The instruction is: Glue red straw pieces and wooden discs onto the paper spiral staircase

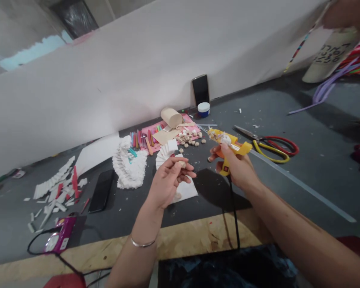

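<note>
A small round wooden piece (182, 163) sits pinched between the thumb and fingertips of the left hand (168, 180), raised above the grey table (318, 160). The curled fingers hide most of it. Just to its right, the right hand (238, 168) is closed around the grip of a yellow glue gun (232, 146). The nozzle points left and is clotted with pale residue, so the tip is hard to make out. The gun's black cord (234, 216) drops over the plywood edge (183, 240) and out of sight.

A folded white paper fan (168, 152) lies partly hidden behind the left hand, with loose wooden discs (190, 139) near it. Scissors (270, 146) lie to the right with bare table beyond them. At the top right, another person's hand (348, 14) is blurred and cut off.
</note>
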### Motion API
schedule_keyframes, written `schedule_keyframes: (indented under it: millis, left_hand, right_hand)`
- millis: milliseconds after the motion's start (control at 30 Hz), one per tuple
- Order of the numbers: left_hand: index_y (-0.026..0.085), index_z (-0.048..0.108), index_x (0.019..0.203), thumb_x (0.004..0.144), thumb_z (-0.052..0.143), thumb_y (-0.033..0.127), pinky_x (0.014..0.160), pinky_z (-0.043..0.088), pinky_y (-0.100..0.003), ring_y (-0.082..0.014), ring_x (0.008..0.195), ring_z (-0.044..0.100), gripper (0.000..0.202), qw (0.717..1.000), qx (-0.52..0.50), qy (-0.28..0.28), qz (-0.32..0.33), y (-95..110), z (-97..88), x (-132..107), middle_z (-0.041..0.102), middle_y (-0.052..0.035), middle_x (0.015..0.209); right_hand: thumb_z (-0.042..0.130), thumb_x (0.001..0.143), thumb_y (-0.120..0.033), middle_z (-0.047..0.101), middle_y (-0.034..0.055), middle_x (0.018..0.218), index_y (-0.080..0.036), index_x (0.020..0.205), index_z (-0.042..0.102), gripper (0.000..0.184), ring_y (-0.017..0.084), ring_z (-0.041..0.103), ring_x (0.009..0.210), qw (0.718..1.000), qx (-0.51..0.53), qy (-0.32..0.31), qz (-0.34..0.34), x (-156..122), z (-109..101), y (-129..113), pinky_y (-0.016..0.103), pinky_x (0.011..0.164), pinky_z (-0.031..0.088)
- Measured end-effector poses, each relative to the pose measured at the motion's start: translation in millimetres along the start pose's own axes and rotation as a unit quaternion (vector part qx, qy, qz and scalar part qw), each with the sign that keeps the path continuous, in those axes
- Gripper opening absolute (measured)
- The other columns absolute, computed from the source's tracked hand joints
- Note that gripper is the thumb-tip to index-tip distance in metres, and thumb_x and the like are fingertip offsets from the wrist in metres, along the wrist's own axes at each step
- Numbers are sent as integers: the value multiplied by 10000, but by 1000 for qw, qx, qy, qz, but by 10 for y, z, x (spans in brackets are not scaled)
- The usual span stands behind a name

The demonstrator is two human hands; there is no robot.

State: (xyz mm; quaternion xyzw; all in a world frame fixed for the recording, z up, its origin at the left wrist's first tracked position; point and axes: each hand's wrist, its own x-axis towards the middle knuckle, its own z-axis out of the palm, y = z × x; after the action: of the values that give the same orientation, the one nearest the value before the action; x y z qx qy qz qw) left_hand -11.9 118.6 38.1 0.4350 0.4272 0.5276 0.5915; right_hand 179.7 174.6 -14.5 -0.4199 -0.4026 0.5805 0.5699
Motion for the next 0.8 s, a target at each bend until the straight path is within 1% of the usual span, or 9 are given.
schedule_keyframes:
  millis: [100, 167, 267, 433, 533, 600, 667, 733, 800]
  left_hand:
    - [176, 693, 897, 713, 827, 381, 574, 476, -174, -113, 751, 655, 307, 994, -106, 18, -3, -19, -123, 31, 691, -49, 911]
    - [173, 705, 871, 676, 859, 344, 537, 445, -143, -78, 697, 610, 301, 990, -142, 27, -1, -63, -172, 23, 669, -29, 854]
    - [163, 709, 856, 660, 871, 312, 490, 411, -128, -57, 623, 559, 295, 987, -158, 31, -11, -97, -214, -3, 639, -16, 776]
    - [150, 670, 819, 637, 882, 341, 502, 428, -126, -59, 630, 562, 338, 983, -174, 55, -13, -72, -261, -10, 646, -24, 800]
    - [145, 651, 805, 638, 882, 344, 510, 417, -120, -51, 641, 541, 348, 980, -186, 70, -6, -84, -278, 5, 623, -16, 806]
    - [149, 659, 830, 656, 874, 310, 515, 407, -120, -46, 639, 523, 320, 979, -189, 71, -10, -102, -282, 16, 614, -13, 811]
    - [161, 678, 891, 676, 860, 282, 524, 413, -127, -51, 649, 521, 306, 979, -186, 76, -18, -118, -278, 27, 618, -17, 832]
    - [169, 690, 929, 677, 857, 273, 534, 426, -136, -59, 662, 528, 320, 979, -180, 87, -22, -125, -268, 37, 625, -21, 849]
    - [170, 693, 911, 661, 866, 282, 527, 429, -140, -62, 657, 529, 324, 979, -177, 95, -24, -125, -257, 45, 627, -20, 844]
  right_hand:
    - [672, 774, -620, 628, 34, 897, -212, 831, 637, 414, 151, 622, 727, 1000, 5, -19, 5, -59, 47, -31, 203, 408, 453]
    - [663, 776, -632, 618, 39, 901, -207, 825, 630, 429, 155, 615, 726, 999, 0, -49, 13, -101, 59, -26, 208, 406, 447]
    - [621, 820, -631, 617, 44, 896, -203, 833, 619, 428, 153, 609, 704, 993, -22, -112, 27, -169, 43, 44, 217, 418, 445]
    - [520, 917, -582, 636, 26, 852, -209, 923, 598, 381, 106, 558, 534, 971, -58, -225, 56, -300, -4, 174, 237, 449, 421]
    - [499, 936, -557, 642, 28, 835, -201, 902, 598, 371, 92, 530, 509, 955, -85, -280, 42, -378, 10, 153, 246, 484, 427]
    - [509, 921, -577, 631, 27, 776, -204, 865, 605, 390, 108, 535, 535, 949, -108, -295, 26, -421, 36, 110, 247, 490, 432]
    - [525, 899, -599, 616, 26, 725, -215, 812, 603, 401, 132, 549, 575, 947, -124, -297, 19, -451, 67, 64, 250, 491, 444]
    - [544, 880, -606, 608, 31, 720, -228, 782, 596, 395, 154, 565, 618, 946, -132, -295, 16, -468, 101, 25, 258, 501, 464]
    - [562, 869, -594, 606, 35, 756, -234, 802, 592, 368, 155, 564, 622, 947, -132, -294, 8, -474, 131, -3, 261, 495, 470]
